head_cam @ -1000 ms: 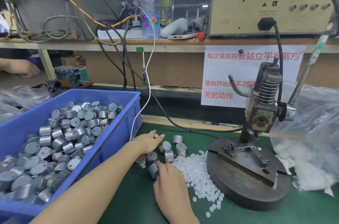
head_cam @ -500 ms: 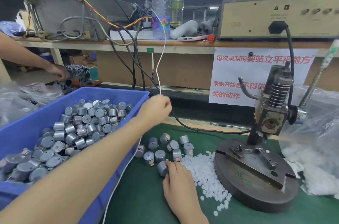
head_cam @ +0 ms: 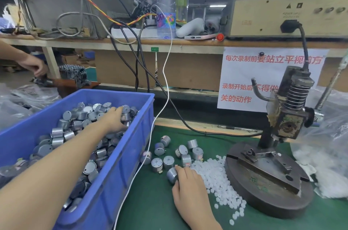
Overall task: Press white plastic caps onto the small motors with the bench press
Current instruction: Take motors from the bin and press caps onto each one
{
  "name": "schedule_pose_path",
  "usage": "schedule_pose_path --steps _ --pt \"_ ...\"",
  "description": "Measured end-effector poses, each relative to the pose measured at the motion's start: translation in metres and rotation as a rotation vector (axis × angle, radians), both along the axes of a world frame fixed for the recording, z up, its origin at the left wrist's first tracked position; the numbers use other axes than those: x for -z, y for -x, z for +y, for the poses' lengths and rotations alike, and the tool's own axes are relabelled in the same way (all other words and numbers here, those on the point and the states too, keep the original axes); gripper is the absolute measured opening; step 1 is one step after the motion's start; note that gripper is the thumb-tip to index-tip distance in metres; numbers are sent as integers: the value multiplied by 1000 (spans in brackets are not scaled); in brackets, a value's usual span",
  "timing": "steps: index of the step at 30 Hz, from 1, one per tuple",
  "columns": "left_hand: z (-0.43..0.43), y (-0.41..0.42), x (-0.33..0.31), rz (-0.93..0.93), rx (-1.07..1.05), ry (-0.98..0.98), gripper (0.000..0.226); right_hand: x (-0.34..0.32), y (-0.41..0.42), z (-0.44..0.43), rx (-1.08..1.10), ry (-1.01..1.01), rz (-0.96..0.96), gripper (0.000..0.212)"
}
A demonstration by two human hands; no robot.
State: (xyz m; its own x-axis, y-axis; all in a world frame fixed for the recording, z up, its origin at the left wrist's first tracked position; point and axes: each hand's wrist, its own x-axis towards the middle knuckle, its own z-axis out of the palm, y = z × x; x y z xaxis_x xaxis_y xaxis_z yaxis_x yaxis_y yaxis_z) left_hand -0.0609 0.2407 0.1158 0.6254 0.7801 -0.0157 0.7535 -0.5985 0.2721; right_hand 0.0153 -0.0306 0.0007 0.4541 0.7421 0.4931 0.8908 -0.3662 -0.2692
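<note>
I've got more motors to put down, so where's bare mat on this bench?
Bare green mat lies between the blue bin and the right hand, and behind the loose motors toward the black cable. Motors and white caps crowd the stretch up to the bench press.

Bin, left: blue. Motors inside: silver-grey. Caps: translucent white. Bench mat: dark green. Sign, far right: white, red characters.
</note>
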Motion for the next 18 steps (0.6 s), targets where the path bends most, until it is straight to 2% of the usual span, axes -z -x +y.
schedule_pose_path --steps 2,9,13,18 --pt "4 -7 2 -11 -6 43 90 1 -1 1 12 8 -24 48" --pt "10 -32 -1 148 -156 58 94 1 -2 7 63 35 -51 52" --pt "7 -41 -7 194 -189 22 78 3 -3 8 78 9 -71 53" --pt "6 -37 -14 290 -105 -18 59 6 -6 9 84 2 -79 53"
